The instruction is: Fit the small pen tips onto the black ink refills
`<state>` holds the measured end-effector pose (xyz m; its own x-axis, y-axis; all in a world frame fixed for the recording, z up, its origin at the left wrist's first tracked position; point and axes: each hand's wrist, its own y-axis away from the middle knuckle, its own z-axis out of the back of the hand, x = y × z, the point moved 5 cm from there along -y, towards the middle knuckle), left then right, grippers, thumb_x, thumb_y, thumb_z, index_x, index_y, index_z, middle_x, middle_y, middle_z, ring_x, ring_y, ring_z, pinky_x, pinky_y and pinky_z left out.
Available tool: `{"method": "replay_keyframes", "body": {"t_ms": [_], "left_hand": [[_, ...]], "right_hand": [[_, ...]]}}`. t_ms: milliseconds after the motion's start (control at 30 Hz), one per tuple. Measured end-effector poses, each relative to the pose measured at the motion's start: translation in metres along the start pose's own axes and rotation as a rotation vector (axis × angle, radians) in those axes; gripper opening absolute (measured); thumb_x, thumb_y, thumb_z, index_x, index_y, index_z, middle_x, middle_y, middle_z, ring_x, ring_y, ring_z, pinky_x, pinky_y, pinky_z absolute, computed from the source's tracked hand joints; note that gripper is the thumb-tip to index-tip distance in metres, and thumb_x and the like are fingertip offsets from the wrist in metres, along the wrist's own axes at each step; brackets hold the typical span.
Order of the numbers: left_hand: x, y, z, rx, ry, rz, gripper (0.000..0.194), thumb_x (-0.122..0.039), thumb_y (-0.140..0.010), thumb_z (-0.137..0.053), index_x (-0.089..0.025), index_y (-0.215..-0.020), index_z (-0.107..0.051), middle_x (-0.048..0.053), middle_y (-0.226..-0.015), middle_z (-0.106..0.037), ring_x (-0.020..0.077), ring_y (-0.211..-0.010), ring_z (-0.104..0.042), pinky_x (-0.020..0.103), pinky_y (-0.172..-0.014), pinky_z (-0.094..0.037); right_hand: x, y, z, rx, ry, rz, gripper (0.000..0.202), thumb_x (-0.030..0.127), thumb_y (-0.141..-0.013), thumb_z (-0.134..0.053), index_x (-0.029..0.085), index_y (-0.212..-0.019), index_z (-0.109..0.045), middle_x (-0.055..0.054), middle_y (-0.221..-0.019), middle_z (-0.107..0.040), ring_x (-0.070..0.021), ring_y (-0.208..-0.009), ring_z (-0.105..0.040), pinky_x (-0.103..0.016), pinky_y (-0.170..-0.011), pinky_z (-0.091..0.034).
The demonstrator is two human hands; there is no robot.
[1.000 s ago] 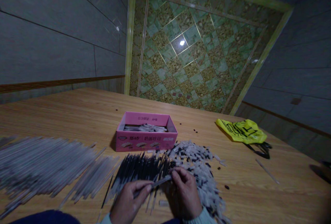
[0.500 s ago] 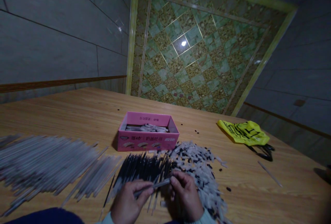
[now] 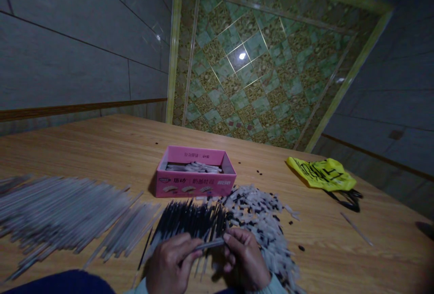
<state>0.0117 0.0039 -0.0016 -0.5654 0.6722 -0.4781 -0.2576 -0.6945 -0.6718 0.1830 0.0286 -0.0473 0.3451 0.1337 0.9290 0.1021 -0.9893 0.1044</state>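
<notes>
"How does the left hand sit?"
"Pinching, thumb and forefinger pointed inward, back of the hand showing."
"And the right hand?"
"Facing it, just apart, also in a thumb-and-finger pinch, its other fingers curled below (a pale cuff shows behind each)."

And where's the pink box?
In the head view, the pink box is on the table, slightly left of centre, just beyond the black sticks, near the pile of white bits.
</notes>
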Motion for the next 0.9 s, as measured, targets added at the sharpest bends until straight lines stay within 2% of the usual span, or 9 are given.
{"method": "replay_keyframes", "body": {"t_ms": [233, 400, 533, 667, 733, 833, 900], "left_hand": [[-0.017, 0.002, 0.002, -0.079, -0.181, -0.265, 0.024, -0.009, -0.075, -0.049, -0.021, -0.087, -0.066, 0.001, -0.055, -0.059, 0.0128, -0.051, -0.055, 0.022, -0.047, -0.043], [-0.016, 0.004, -0.001, -0.071, -0.203, -0.281, 0.026, -0.008, -0.076, -0.047, -0.021, -0.088, -0.065, 0.002, -0.058, -0.059, 0.014, -0.054, -0.056, 0.023, -0.049, -0.044], [-0.01, 0.006, -0.003, -0.06, -0.216, -0.23, 0.025, -0.009, -0.076, -0.047, -0.022, -0.088, -0.065, 0.003, -0.061, -0.061, 0.0152, -0.057, -0.057, 0.024, -0.051, -0.045], [-0.003, 0.003, -0.006, 0.029, -0.197, -0.132, 0.022, -0.014, -0.079, -0.047, -0.024, -0.086, -0.065, 0.003, -0.063, -0.061, 0.0156, -0.06, -0.058, 0.025, -0.053, -0.046], [0.002, 0.0, -0.005, 0.064, -0.194, -0.06, 0.02, -0.021, -0.081, -0.048, -0.024, -0.093, -0.063, 0.003, -0.068, -0.063, 0.0166, -0.065, -0.059, 0.026, -0.057, -0.047], [0.016, -0.005, 0.005, -0.008, -0.244, 0.083, 0.031, -0.027, -0.082, -0.045, -0.022, -0.111, -0.054, 0.006, -0.092, -0.065, 0.0198, -0.086, -0.058, 0.031, -0.073, -0.047], [0.029, -0.008, 0.018, -0.115, -0.328, 0.216, 0.031, -0.024, -0.084, -0.04, -0.018, -0.112, -0.051, 0.01, -0.105, -0.061, 0.0217, -0.098, -0.054, 0.034, -0.083, -0.043]], "right_hand": [[-0.002, 0.002, 0.005, -0.014, -0.044, -0.173, 0.032, 0.035, -0.055, -0.074, 0.011, -0.05, -0.053, 0.005, -0.034, -0.047, -0.0006, -0.023, -0.03, -0.015, -0.024, -0.035], [-0.006, 0.002, 0.007, -0.038, -0.04, -0.228, 0.033, 0.035, -0.054, -0.074, 0.013, -0.048, -0.05, 0.006, -0.031, -0.044, -0.001, -0.022, -0.03, -0.014, -0.023, -0.031], [-0.005, 0.003, 0.003, -0.041, -0.033, -0.192, 0.035, 0.038, -0.057, -0.073, 0.014, -0.049, -0.049, 0.007, -0.033, -0.042, -0.0004, -0.024, -0.027, -0.013, -0.024, -0.028], [-0.007, 0.003, -0.005, -0.054, -0.083, -0.161, 0.035, 0.039, -0.058, -0.073, 0.014, -0.056, -0.049, 0.008, -0.039, -0.044, -0.0006, -0.03, -0.028, -0.014, -0.03, -0.033], [-0.009, 0.003, -0.01, -0.068, -0.152, -0.155, 0.034, 0.04, -0.061, -0.072, 0.016, -0.058, -0.047, 0.009, -0.04, -0.042, -0.0018, -0.032, -0.031, -0.016, -0.033, -0.036], [-0.001, 0.001, -0.01, -0.156, -0.211, -0.059, 0.032, 0.038, -0.064, -0.071, 0.018, -0.062, -0.046, 0.01, -0.042, -0.041, -0.003, -0.034, -0.033, -0.015, -0.035, -0.035], [0.018, -0.002, -0.005, -0.252, -0.19, 0.105, 0.028, 0.035, -0.065, -0.071, 0.018, -0.066, -0.049, 0.009, -0.046, -0.044, -0.0035, -0.036, -0.036, -0.015, -0.035, -0.035]]}}
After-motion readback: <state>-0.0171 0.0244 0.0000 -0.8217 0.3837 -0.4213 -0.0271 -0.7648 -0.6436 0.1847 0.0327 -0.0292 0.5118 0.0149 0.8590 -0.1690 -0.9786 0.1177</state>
